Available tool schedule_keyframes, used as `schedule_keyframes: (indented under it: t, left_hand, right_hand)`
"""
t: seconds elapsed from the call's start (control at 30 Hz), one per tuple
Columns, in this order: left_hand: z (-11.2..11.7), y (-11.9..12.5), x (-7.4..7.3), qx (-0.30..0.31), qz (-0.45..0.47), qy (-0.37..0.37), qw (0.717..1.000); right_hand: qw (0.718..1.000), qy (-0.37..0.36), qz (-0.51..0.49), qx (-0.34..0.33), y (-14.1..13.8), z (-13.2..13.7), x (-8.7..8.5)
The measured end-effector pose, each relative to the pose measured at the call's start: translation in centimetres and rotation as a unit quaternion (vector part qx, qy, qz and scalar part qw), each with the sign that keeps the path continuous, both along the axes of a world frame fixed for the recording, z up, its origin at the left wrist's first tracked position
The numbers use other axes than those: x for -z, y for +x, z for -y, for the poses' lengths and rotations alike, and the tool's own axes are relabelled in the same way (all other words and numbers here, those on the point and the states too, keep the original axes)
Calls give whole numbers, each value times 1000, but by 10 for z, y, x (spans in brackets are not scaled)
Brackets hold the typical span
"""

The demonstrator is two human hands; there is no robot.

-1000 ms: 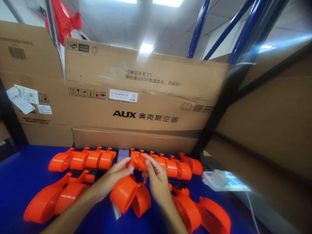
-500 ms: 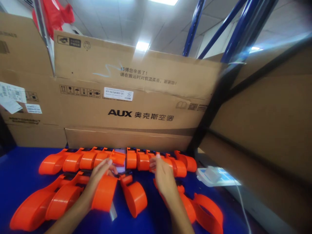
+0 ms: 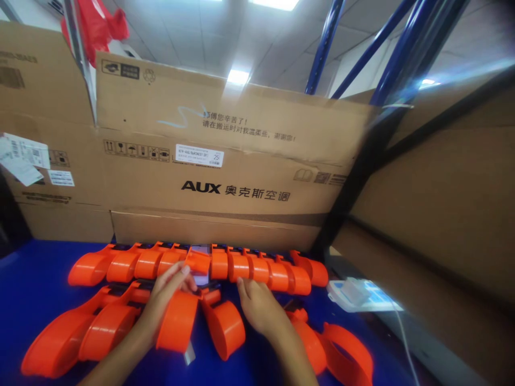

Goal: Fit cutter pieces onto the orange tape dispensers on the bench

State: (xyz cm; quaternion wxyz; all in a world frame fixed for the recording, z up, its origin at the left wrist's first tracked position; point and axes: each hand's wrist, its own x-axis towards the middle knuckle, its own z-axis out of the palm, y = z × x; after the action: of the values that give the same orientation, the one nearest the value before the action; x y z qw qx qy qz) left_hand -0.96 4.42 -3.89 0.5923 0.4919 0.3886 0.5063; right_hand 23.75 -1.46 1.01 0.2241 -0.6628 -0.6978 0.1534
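Observation:
Orange tape dispensers lie on a blue table (image 3: 36, 273). A back row of them (image 3: 257, 271) runs along the cardboard boxes. My left hand (image 3: 163, 297) grips one orange dispenser (image 3: 177, 321), its narrow end pushed into a gap in that row, over a phone (image 3: 201, 279). Just right of it lies a loose orange dispenser (image 3: 225, 327), and my right hand (image 3: 257, 308) rests palm down beside this one with fingers spread and nothing in them.
Two dispensers (image 3: 76, 332) lie at the front left and others (image 3: 341, 354) at the front right. A large AUX carton (image 3: 241, 161) walls off the back. A white charger on a light-blue pad (image 3: 358, 292) sits at the right, beside blue rack posts (image 3: 325, 43).
My hands have separated. The left one carried its dispenser to the gap in the back row; the right one let go, reached to the row, then drew back to the table.

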Motion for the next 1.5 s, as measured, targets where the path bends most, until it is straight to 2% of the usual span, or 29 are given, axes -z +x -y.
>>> schedule_keyframes:
  t: [0.27, 0.43, 0.57, 0.8, 0.97, 1.37, 1.5]
  left_hand:
    - [23, 8, -17, -50, -2, 32, 998]
    - [27, 10, -21, -58, 6, 44, 997]
    - [27, 9, -22, -55, 4, 48, 997]
    - [25, 1, -29, -72, 9, 25, 997]
    - [25, 0, -37, -79, 19, 1, 997]
    - [26, -1, -38, -79, 40, -4, 996]
    - [22, -3, -37, -85, 29, 0, 996]
  right_hand:
    - [999, 26, -21, -9, 1, 1, -3]
    - [999, 33, -28, -12, 8, 2, 7]
    - [999, 14, -18, -46, 8, 7, 14]
    - [991, -4, 14, -135, 1, 11, 10]
    - [991, -4, 30, -128, 0, 9, 10]
    - [994, -8, 22, -105, 1, 12, 11]
    - [995, 41, -21, -89, 2, 11, 1]
